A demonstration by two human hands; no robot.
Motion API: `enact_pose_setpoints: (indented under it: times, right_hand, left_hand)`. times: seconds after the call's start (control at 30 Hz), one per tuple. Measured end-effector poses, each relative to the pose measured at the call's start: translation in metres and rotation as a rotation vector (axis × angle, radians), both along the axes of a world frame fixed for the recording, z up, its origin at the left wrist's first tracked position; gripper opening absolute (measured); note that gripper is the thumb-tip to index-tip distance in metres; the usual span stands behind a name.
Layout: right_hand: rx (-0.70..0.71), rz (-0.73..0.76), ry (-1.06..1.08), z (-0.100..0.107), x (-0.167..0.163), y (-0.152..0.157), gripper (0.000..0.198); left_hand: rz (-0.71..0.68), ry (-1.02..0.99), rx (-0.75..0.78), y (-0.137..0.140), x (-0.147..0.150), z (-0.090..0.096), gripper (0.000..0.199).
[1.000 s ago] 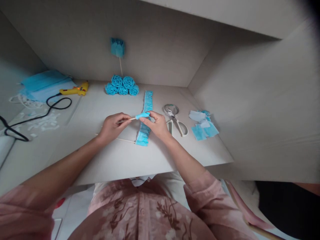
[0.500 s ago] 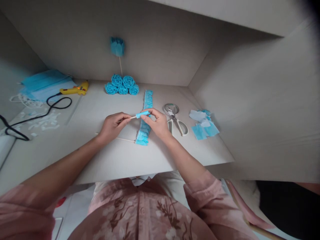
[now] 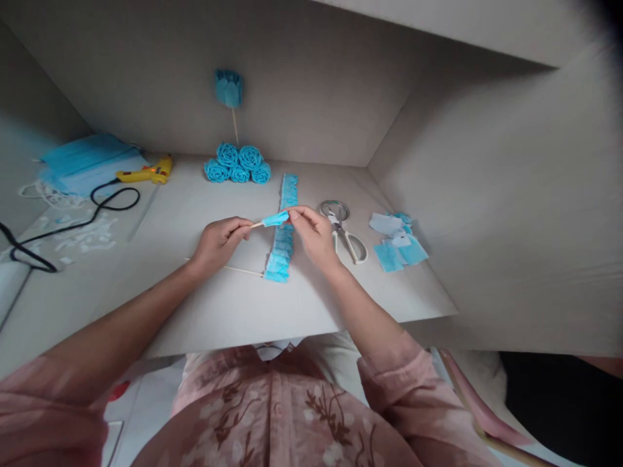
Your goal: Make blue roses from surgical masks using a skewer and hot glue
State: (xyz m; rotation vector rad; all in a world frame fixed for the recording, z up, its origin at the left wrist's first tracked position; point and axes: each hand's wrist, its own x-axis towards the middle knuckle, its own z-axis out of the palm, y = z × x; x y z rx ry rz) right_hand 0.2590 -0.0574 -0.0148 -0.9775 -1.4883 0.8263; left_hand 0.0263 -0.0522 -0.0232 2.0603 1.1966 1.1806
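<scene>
My left hand [image 3: 218, 245] is closed in a pinch around a thin wooden stick [image 3: 256, 224]. Wrapped about the stick's far end is a small blue fabric piece [image 3: 275, 219], whose tip my right hand [image 3: 314, 235] pinches between thumb and fingers. Both hands are above the table, with a long pleated blue strip [image 3: 281, 250] lying beneath the held piece. A second wooden stick [image 3: 243, 270] lies by the strip's near end, partly hidden behind my left hand. Scissors [image 3: 348, 243] with white handles lie just right of my right hand.
Several blue rosettes [image 3: 239, 174] are stacked at the back, a blue flower on a stick [image 3: 228, 89] above them. On the left are blue masks [image 3: 87, 155], a yellow glue gun [image 3: 153, 171], its black cord [image 3: 104, 202] and white scraps [image 3: 92, 237]. Cut fabric pieces [image 3: 402, 250] lie right.
My right hand has slid slightly right and up to the tip of the blue piece, exposing more of it. The piece now looks more tilted. My left hand stays on the stick.
</scene>
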Motion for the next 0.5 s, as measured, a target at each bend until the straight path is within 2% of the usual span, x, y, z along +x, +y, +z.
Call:
enact_pose_setpoints:
  times: [0.2,0.5]
  right_hand:
    - [0.010,0.012,-0.001,0.0011,0.0005,-0.0008,0.025]
    - [0.021,-0.017,-0.089,0.0057,-0.0004,-0.0021,0.020]
  left_hand:
    - [0.021,0.033,-0.002,0.0014,-0.0015,-0.0018,0.033]
    - [0.022,0.040,0.062,-0.0005,-0.0023,0.0006,0.030]
